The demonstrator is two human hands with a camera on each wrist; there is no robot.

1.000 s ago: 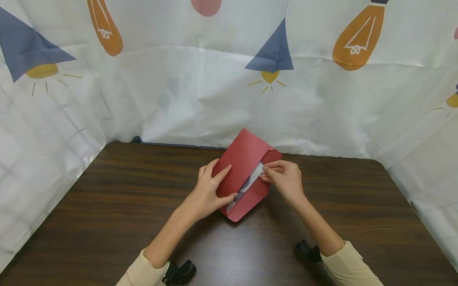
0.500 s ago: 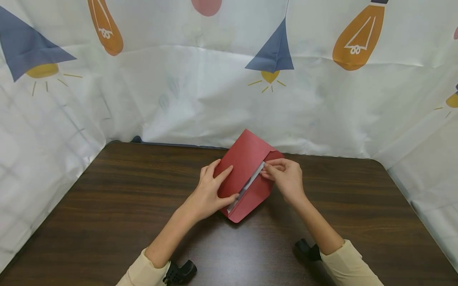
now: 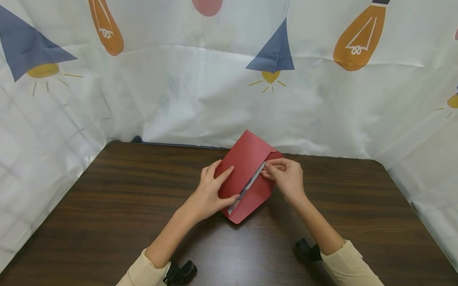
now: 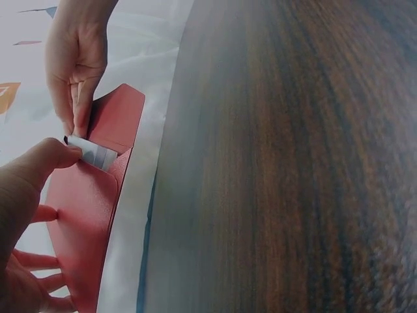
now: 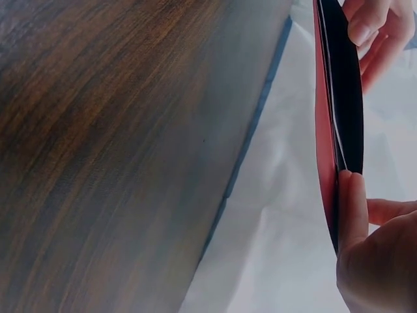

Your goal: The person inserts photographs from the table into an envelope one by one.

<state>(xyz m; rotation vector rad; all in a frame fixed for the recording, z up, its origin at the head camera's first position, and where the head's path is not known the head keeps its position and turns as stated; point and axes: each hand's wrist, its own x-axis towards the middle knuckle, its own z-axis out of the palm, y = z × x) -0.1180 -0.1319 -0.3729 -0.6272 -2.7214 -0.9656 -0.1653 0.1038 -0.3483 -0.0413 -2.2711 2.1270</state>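
A red envelope (image 3: 243, 155) is held tilted over the table's far side, its flap (image 3: 255, 198) folded back toward the lower right. A narrow strip of white and grey paper (image 3: 247, 186) shows along its mouth. My left hand (image 3: 205, 194) grips the envelope from the left, fingers spread over it and thumb at the mouth. My right hand (image 3: 287, 178) pinches the paper's upper right end at the opening. In the left wrist view the left thumb lies against the paper (image 4: 94, 154). Edge-on in the right wrist view, the envelope (image 5: 323, 124) shows its dark inner side.
The dark wood-grain table (image 3: 107, 222) lies beneath both hands. Behind it hangs a white curtain (image 3: 200, 95) printed with lamps and bulbs, close to the envelope's far corner. Black wrist devices (image 3: 180, 272) sit at both cuffs.
The paper has slid deeper into the envelope, so the strip at the mouth is narrower. Envelope and hands have shifted very slightly to the right.
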